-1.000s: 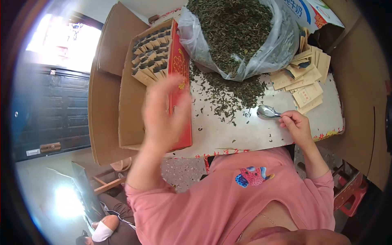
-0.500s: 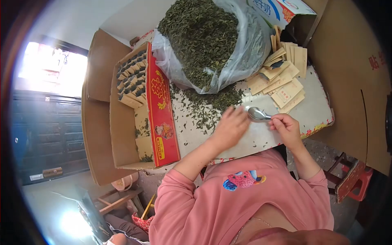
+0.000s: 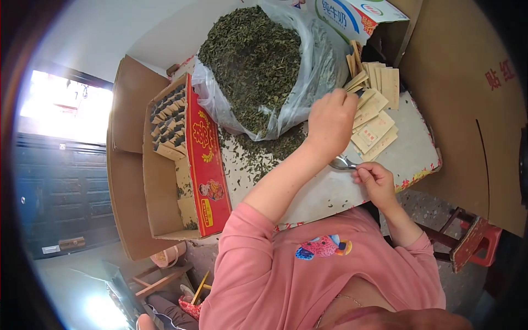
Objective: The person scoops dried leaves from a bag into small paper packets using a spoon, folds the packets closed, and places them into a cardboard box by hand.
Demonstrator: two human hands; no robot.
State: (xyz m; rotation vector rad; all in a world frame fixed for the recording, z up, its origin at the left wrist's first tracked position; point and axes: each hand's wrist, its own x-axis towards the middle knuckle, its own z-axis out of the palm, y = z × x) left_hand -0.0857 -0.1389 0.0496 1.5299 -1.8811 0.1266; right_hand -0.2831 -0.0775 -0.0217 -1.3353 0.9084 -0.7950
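In my right hand (image 3: 377,181) is the handle of a metal spoon (image 3: 342,163), held low over the table. The spoon's bowl is partly hidden behind my left wrist. My left hand (image 3: 333,121) is at the left edge of the pile of small tan paper packets (image 3: 374,132), its fingers bent and their tips mostly hidden; whether a packet is between them does not show. Behind it stands a large clear plastic bag (image 3: 319,55) full of dried dark green leaves (image 3: 250,60). Loose leaves (image 3: 253,159) are scattered on the table in front.
Left of the bag, a red-sided cardboard box (image 3: 206,159) holds rows of upright packets (image 3: 169,124). A milk carton box (image 3: 352,19) stands at the back right. Large cardboard (image 3: 462,110) borders the right side of the table (image 3: 308,198). A stool (image 3: 467,242) is on the floor.
My left hand has moved from beside the spoon, up and right to the packets. My right hand still holds the spoon in nearly the same place. The view has shifted slightly.
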